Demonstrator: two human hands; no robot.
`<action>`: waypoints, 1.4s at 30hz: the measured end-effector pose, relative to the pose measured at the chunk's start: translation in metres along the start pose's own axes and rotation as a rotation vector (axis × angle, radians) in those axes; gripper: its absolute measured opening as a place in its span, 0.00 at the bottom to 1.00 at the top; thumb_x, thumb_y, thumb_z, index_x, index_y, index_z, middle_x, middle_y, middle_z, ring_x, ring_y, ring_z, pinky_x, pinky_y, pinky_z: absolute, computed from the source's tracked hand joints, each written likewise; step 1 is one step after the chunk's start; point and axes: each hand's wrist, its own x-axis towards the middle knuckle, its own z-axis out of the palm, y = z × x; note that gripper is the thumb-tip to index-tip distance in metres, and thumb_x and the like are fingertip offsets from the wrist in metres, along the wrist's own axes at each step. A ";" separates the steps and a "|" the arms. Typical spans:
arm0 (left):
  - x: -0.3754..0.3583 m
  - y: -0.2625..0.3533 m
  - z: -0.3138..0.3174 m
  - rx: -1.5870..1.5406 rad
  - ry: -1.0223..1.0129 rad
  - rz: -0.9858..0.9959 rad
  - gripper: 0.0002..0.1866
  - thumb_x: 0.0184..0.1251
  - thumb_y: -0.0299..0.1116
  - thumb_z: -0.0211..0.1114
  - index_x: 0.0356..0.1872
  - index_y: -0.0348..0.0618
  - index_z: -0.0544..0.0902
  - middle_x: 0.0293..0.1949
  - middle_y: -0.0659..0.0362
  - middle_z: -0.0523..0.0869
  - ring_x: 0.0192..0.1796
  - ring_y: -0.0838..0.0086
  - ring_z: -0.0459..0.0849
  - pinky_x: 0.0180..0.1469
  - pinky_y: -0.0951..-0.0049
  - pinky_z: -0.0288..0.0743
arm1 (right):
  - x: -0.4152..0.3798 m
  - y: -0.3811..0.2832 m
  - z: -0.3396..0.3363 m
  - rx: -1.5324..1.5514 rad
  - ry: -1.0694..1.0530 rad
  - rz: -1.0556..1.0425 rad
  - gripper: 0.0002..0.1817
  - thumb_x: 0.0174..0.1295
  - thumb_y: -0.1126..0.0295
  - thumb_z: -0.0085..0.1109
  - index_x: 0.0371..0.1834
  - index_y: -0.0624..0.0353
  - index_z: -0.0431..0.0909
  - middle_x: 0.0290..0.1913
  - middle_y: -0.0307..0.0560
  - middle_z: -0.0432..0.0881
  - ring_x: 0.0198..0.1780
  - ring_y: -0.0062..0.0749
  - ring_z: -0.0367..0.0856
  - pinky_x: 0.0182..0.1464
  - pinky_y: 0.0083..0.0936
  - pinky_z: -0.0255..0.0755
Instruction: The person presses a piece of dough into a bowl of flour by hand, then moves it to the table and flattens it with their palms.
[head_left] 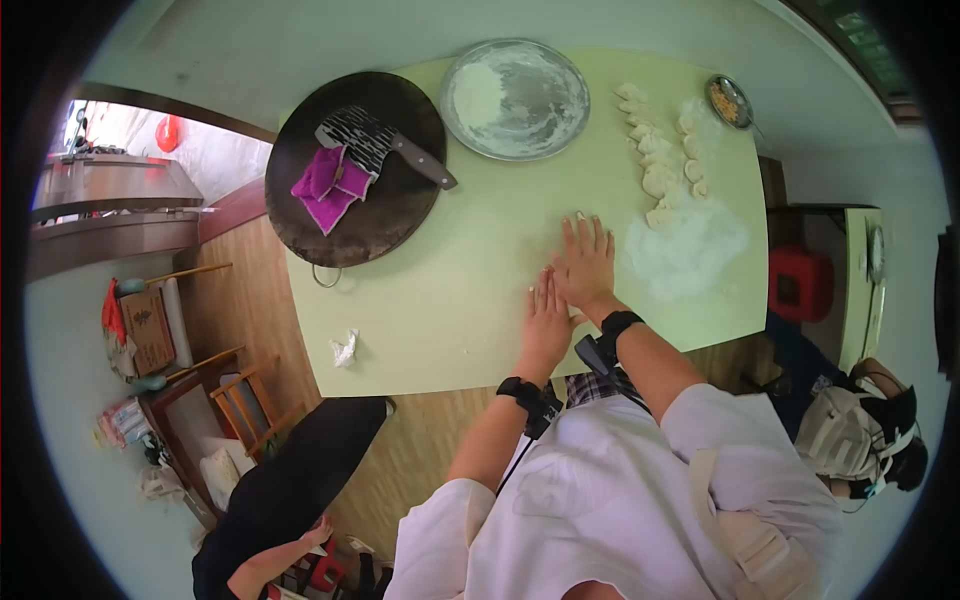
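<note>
My left hand [547, 328] lies flat on the pale green table [450, 320] near its front edge, fingers stretched forward. Just ahead and to the right, my right hand [586, 268] also rests palm down with fingers extended, its side touching the left hand's fingers. Neither hand holds anything. Right of my right hand spreads a patch of white flour [690, 252]. Beyond it, several pale dumplings [655, 150] stand in two uneven rows. A round metal tray [570, 110] dusted with flour sits at the back. A small bowl of filling [730, 102] is at the far right corner.
At left, a round dark chopping board [390, 235] carries a cleaver [410, 155] and a purple cloth [330, 188]. A crumpled white scrap [344, 348] lies near the front left edge. People are at lower left [290, 490] and right [850, 430]. A red stool [800, 285] stands right.
</note>
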 end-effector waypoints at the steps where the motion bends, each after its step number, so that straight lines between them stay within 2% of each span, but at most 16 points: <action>1: 0.000 0.001 0.000 -0.026 0.016 -0.015 0.40 0.57 0.52 0.47 0.62 0.33 0.46 0.65 0.48 0.45 0.68 0.62 0.41 0.64 0.57 0.40 | 0.006 0.002 0.001 0.003 0.003 -0.010 0.29 0.55 0.57 0.42 0.60 0.57 0.56 0.60 0.54 0.55 0.62 0.51 0.51 0.60 0.51 0.42; 7: -0.005 0.002 0.004 0.027 0.087 -0.036 0.41 0.56 0.55 0.47 0.61 0.32 0.48 0.64 0.49 0.47 0.68 0.64 0.42 0.64 0.58 0.39 | 0.009 0.011 0.012 0.058 0.022 -0.076 0.27 0.58 0.56 0.38 0.60 0.54 0.56 0.63 0.52 0.53 0.63 0.48 0.50 0.61 0.51 0.40; 10: 0.000 0.000 -0.006 0.106 0.103 0.006 0.41 0.54 0.54 0.50 0.61 0.33 0.51 0.65 0.50 0.47 0.68 0.64 0.42 0.64 0.58 0.39 | 0.006 0.032 0.020 0.074 -0.011 -0.318 0.24 0.59 0.58 0.37 0.58 0.56 0.60 0.62 0.54 0.55 0.63 0.48 0.51 0.62 0.47 0.42; 12: -0.003 -0.002 -0.010 0.159 0.075 0.051 0.40 0.53 0.53 0.52 0.61 0.34 0.52 0.65 0.50 0.46 0.68 0.65 0.42 0.64 0.57 0.40 | -0.010 0.045 0.016 0.588 -0.342 -0.290 0.26 0.59 0.58 0.39 0.56 0.62 0.61 0.60 0.57 0.58 0.62 0.49 0.53 0.62 0.39 0.47; 13: -0.004 -0.004 -0.012 0.139 0.062 0.059 0.40 0.52 0.51 0.54 0.61 0.34 0.53 0.65 0.51 0.46 0.68 0.64 0.42 0.64 0.57 0.40 | -0.017 0.033 -0.016 0.659 -0.361 -0.205 0.25 0.57 0.57 0.44 0.51 0.66 0.65 0.53 0.60 0.67 0.57 0.50 0.62 0.58 0.32 0.55; 18: -0.009 -0.014 -0.019 -0.070 0.066 -0.022 0.45 0.45 0.47 0.64 0.60 0.31 0.52 0.64 0.45 0.44 0.67 0.55 0.40 0.63 0.53 0.39 | -0.028 0.021 -0.037 0.551 -0.178 -0.041 0.22 0.51 0.60 0.52 0.44 0.66 0.69 0.40 0.56 0.73 0.42 0.48 0.70 0.45 0.34 0.65; 20: -0.016 -0.008 -0.024 -0.058 0.000 0.016 0.48 0.44 0.49 0.64 0.60 0.29 0.50 0.64 0.42 0.42 0.67 0.52 0.38 0.63 0.51 0.39 | -0.023 0.012 -0.057 0.450 -0.540 0.124 0.21 0.48 0.64 0.54 0.43 0.66 0.69 0.39 0.58 0.73 0.41 0.48 0.70 0.41 0.34 0.66; 21: -0.020 -0.003 -0.022 -0.096 0.005 0.048 0.47 0.45 0.47 0.63 0.59 0.28 0.50 0.63 0.42 0.44 0.67 0.53 0.39 0.63 0.53 0.40 | -0.027 0.009 -0.053 0.451 -0.542 0.126 0.21 0.48 0.64 0.54 0.43 0.66 0.69 0.39 0.58 0.73 0.41 0.48 0.70 0.41 0.34 0.66; 23: -0.025 0.003 -0.008 -0.136 0.002 0.082 0.46 0.46 0.46 0.63 0.59 0.27 0.50 0.63 0.42 0.45 0.67 0.54 0.41 0.64 0.55 0.41 | -0.046 0.002 -0.042 0.246 -0.248 0.043 0.18 0.50 0.65 0.52 0.42 0.66 0.69 0.40 0.56 0.72 0.41 0.45 0.70 0.39 0.35 0.66; 24: -0.023 0.005 0.001 -0.078 0.081 0.024 0.45 0.47 0.45 0.62 0.59 0.27 0.49 0.63 0.41 0.45 0.66 0.53 0.41 0.64 0.55 0.41 | -0.051 0.000 -0.038 0.247 -0.251 0.048 0.18 0.50 0.65 0.52 0.42 0.66 0.69 0.40 0.56 0.72 0.41 0.45 0.70 0.39 0.35 0.66; 26: -0.021 0.003 0.017 -0.021 0.156 -0.035 0.44 0.48 0.45 0.61 0.59 0.27 0.48 0.63 0.40 0.45 0.66 0.53 0.42 0.64 0.55 0.41 | -0.059 -0.005 -0.030 0.376 -0.053 0.088 0.16 0.54 0.65 0.47 0.42 0.65 0.68 0.44 0.55 0.70 0.45 0.46 0.68 0.45 0.38 0.64; 29: -0.017 0.003 0.017 0.010 0.120 -0.030 0.40 0.52 0.43 0.57 0.59 0.26 0.50 0.63 0.40 0.46 0.66 0.52 0.43 0.63 0.56 0.43 | -0.072 0.002 -0.019 0.252 0.135 0.019 0.18 0.55 0.63 0.44 0.45 0.65 0.66 0.50 0.55 0.67 0.52 0.48 0.65 0.54 0.42 0.57; 32: -0.010 -0.001 0.018 0.089 0.208 -0.026 0.36 0.55 0.41 0.54 0.58 0.26 0.52 0.63 0.41 0.47 0.66 0.52 0.44 0.63 0.57 0.44 | -0.072 0.008 -0.011 0.181 0.017 -0.081 0.24 0.56 0.60 0.43 0.52 0.66 0.61 0.55 0.57 0.63 0.58 0.51 0.58 0.61 0.45 0.47; 35: -0.008 0.002 0.001 0.130 0.093 0.017 0.35 0.56 0.44 0.52 0.58 0.27 0.54 0.63 0.42 0.47 0.66 0.54 0.45 0.63 0.58 0.45 | -0.036 0.003 -0.001 0.039 -0.011 0.007 0.30 0.56 0.55 0.41 0.58 0.64 0.55 0.60 0.56 0.57 0.63 0.51 0.51 0.63 0.46 0.40; 38: -0.006 0.007 -0.001 0.005 0.106 -0.011 0.39 0.54 0.49 0.53 0.58 0.27 0.54 0.63 0.43 0.47 0.66 0.56 0.45 0.63 0.59 0.46 | -0.003 0.002 -0.006 0.009 -0.042 0.001 0.32 0.56 0.53 0.39 0.61 0.60 0.52 0.62 0.54 0.54 0.65 0.50 0.45 0.64 0.46 0.36; 42: -0.013 0.012 -0.006 -0.014 0.083 -0.100 0.41 0.51 0.49 0.57 0.59 0.29 0.53 0.64 0.45 0.47 0.67 0.58 0.44 0.63 0.60 0.45 | 0.013 0.006 -0.007 0.065 -0.053 -0.073 0.30 0.56 0.53 0.40 0.59 0.59 0.56 0.61 0.53 0.56 0.64 0.50 0.46 0.64 0.45 0.37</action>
